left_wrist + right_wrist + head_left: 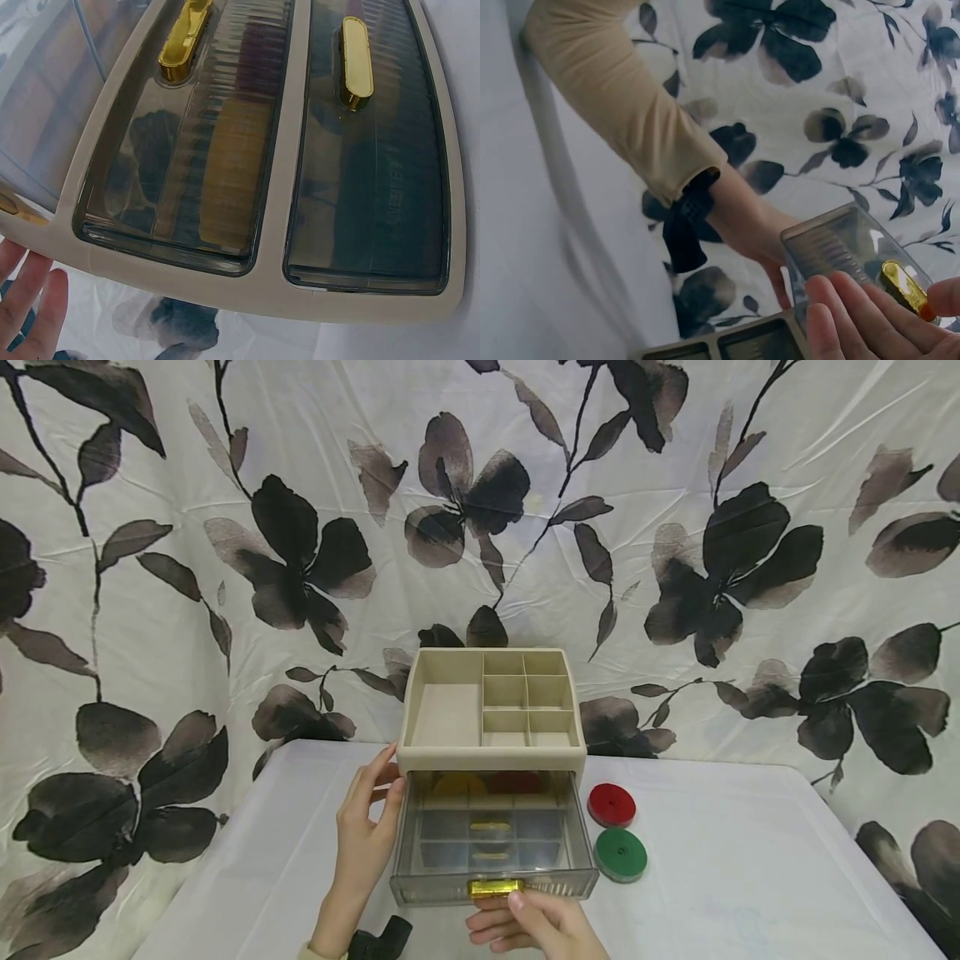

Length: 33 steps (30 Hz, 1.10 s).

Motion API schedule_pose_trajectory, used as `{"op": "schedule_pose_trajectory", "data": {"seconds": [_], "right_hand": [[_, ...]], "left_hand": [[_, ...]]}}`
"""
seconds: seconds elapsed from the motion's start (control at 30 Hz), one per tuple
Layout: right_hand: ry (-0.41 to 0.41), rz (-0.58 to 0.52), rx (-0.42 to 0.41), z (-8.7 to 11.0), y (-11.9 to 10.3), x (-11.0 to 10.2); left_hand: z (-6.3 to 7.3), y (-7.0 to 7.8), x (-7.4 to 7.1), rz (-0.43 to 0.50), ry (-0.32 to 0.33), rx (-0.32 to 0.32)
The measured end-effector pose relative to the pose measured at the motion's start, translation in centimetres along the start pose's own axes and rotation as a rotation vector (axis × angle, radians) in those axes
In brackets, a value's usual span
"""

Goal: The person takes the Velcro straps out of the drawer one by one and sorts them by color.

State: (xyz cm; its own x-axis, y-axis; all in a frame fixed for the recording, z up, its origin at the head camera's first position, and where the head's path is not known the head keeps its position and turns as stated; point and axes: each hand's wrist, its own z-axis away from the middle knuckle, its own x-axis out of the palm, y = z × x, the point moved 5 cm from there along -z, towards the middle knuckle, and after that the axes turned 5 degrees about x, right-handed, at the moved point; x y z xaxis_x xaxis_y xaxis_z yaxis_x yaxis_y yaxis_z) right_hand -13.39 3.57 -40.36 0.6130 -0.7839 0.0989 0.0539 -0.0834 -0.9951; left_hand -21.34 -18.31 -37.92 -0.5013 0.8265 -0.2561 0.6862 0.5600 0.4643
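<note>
A cream desktop organizer (491, 758) with smoky transparent drawers stands on the table. Its top drawer (420, 891) is pulled out toward me. At the drawer's front, my right hand (536, 927) pinches the gold drawer handle (495, 888), thumb against its right end and fingers beneath. My left hand (367, 831) touches the organizer's left side with extended fingers. Two lower drawers are closed in the left wrist view, each with a gold handle (357, 64). Yellow (236, 169) and dark reddish shapes show dimly through the middle drawer.
A red disc (611, 805) and a green disc (621, 855) lie on the white table (750, 860), right of the organizer. The organizer's top has one large and several small compartments (505, 693). Floral cloth (525, 543) hangs behind.
</note>
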Motion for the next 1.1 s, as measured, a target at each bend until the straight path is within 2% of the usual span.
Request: {"op": "schedule_pose_trajectory", "data": {"seconds": [0.2, 0.57, 0.9, 1.1], "right_hand": [[0.006, 0.004, 0.015, -0.4, -0.2, -0.2], [0.065, 0.038, 0.043, -1.4, -0.7, -0.8], [0.106, 0.03, 0.012, -2.3, -1.4, -1.6], [0.158, 0.022, 0.059, -3.1, -1.3, -2.1]], "left_hand": [[0.1, -0.2, 0.1, -0.007, 0.001, 0.009], [0.1, -0.1, 0.2, -0.004, 0.0, 0.002], [0.0, -0.1, 0.1, 0.002, 0.006, -0.001], [0.0, 0.0, 0.0, -0.005, 0.007, -0.006]]}}
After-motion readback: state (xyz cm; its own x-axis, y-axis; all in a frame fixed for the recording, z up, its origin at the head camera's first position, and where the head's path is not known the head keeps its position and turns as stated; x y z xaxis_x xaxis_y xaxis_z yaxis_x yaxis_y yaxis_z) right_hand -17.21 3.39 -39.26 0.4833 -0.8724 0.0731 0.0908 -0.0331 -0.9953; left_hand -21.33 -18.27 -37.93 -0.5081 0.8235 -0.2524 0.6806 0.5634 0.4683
